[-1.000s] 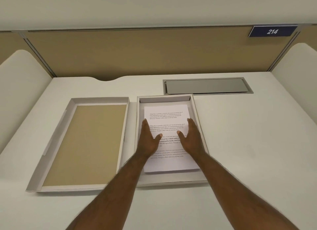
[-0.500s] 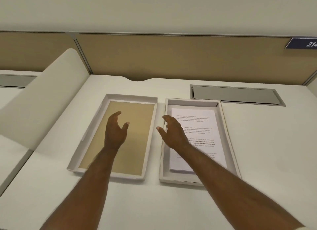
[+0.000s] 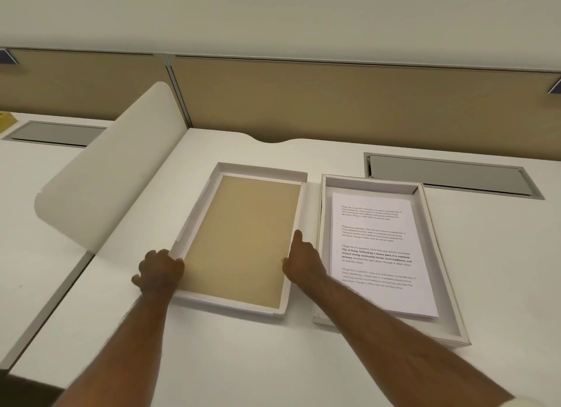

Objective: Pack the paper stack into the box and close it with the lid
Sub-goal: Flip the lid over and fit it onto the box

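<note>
White desk (image 3: pixel 303 361) with a tan partition (image 3: pixel 334 102) along its back edge, and a grey cable hatch (image 3: pixel 449 175) set in near the back right. Lid (image 3: pixel 243 239) lies upside down around the middle of the desk, brown inside facing up. Box (image 3: pixel 449 309) sits just beside it on the right, not touching, with the paper stack (image 3: pixel 376 254) lying flat inside, printed side up. Left hand (image 3: pixel 159 273) is curled over the lid's left wall toward the near corner, fingers wrapped on the rim. Right hand (image 3: pixel 303 262) is against the lid's right wall, index finger stretched along it, thumb at the inner side. Lid rests on the desk.
</note>
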`<control>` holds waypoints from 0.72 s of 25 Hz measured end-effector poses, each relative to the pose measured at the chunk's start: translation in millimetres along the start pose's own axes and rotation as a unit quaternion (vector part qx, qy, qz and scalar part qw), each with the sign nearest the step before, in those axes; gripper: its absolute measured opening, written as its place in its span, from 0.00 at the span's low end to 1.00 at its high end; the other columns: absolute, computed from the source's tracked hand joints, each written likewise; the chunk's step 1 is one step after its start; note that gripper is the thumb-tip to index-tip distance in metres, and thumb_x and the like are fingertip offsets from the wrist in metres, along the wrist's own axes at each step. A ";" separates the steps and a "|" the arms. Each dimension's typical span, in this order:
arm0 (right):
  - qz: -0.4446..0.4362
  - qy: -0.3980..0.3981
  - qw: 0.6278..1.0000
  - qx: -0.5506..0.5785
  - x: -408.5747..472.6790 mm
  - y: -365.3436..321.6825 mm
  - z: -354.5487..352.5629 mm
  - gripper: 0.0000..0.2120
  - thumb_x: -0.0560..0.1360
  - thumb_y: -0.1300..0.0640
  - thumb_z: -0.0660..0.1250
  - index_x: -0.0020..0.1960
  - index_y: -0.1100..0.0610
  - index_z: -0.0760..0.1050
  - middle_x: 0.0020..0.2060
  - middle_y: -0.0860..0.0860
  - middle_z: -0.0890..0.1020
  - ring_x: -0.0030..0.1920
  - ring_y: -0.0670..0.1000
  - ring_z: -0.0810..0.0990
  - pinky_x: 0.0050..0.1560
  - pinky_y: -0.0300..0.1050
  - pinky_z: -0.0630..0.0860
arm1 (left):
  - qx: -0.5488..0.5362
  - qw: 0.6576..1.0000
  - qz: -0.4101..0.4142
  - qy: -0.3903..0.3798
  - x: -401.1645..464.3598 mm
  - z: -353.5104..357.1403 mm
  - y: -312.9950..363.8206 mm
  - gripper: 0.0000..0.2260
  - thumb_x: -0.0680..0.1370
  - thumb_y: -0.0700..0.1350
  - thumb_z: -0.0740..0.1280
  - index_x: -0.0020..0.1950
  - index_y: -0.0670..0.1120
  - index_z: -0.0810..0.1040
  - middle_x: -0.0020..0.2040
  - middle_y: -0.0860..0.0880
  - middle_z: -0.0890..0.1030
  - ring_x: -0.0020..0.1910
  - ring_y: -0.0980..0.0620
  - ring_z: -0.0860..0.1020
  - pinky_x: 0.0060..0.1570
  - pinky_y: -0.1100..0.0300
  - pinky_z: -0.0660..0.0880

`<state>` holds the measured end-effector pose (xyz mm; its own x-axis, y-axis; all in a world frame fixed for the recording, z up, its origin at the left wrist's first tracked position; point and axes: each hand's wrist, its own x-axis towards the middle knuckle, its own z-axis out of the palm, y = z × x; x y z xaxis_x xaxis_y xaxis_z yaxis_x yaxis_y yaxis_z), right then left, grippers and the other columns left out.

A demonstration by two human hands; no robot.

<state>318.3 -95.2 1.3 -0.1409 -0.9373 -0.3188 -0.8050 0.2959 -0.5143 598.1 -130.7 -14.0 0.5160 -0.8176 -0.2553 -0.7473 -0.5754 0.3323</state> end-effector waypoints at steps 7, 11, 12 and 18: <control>-0.034 0.017 0.999 0.021 0.5 2.9 -4.1 0.30 0.71 0.71 0.56 0.73 0.62 0.60 0.52 0.62 0.81 0.55 0.63 0.81 0.50 0.52 0.79 | -0.056 0.993 0.062 0.083 -9.9 3.9 -3.2 0.11 0.79 0.41 0.59 0.55 0.47 0.80 0.52 0.38 0.82 0.51 0.35 0.79 0.51 0.50 0.72; -0.054 0.087 0.993 0.057 11.3 2.8 -36.7 0.32 0.71 0.71 0.55 0.74 0.56 0.62 0.53 0.62 0.82 0.55 0.63 0.80 0.50 0.50 0.78 | -0.143 0.979 0.077 0.126 -16.5 -15.4 26.2 0.13 0.81 0.44 0.58 0.60 0.49 0.78 0.53 0.36 0.82 0.51 0.34 0.79 0.51 0.47 0.74; -0.058 0.110 0.990 0.068 14.8 2.5 -47.1 0.31 0.71 0.70 0.56 0.73 0.55 0.64 0.52 0.61 0.82 0.54 0.63 0.81 0.50 0.50 0.79 | -0.171 0.972 0.089 0.136 -18.3 -22.0 35.5 0.13 0.81 0.45 0.58 0.61 0.50 0.78 0.54 0.36 0.82 0.52 0.34 0.79 0.52 0.47 0.74; -0.075 0.195 0.966 0.151 40.6 10.3 -126.7 0.21 0.76 0.65 0.63 0.66 0.52 0.72 0.55 0.58 0.82 0.55 0.59 0.80 0.55 0.49 0.78 | -0.304 0.918 0.170 0.191 -39.2 -56.0 96.0 0.17 0.81 0.42 0.58 0.69 0.45 0.74 0.61 0.39 0.81 0.60 0.36 0.77 0.60 0.49 0.72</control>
<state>231.3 -153.5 83.9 -0.2894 -0.9545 0.0717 -0.6373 0.1363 -0.7585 529.5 -154.9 78.7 0.4923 -0.8321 0.2553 -0.5811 -0.0958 0.8082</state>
